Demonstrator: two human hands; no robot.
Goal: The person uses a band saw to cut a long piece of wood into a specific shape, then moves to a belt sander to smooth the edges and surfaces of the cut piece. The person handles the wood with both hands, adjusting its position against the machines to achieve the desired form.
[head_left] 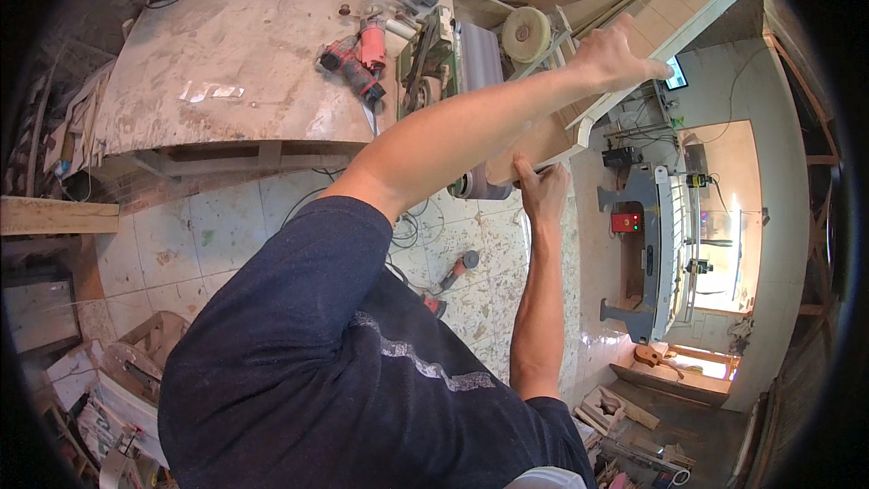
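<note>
A long pale wooden piece [674, 14], with thin lines across it and an angled lower end, slants from the upper right toward the middle. My left hand [617, 59] lies over its middle stretch, gripping it, with one digit reaching past the edge. Around the lower end my right hand [545, 188] is closed, its thumb on the wood. Just left of the piece stands a belt sander [478, 59] with an upright grey belt and a green frame. My left forearm and the wood cover part of it; whether the wood touches the belt, I cannot tell.
Left of the sander, a dusty workbench [244, 45] carries red-and-black power tools [358, 59]. A hand-held power tool [453, 273] and cables [407, 231] lie on the tiled floor [235, 217]. A grey machine [647, 254] stands at right, near a guitar-like instrument [654, 358].
</note>
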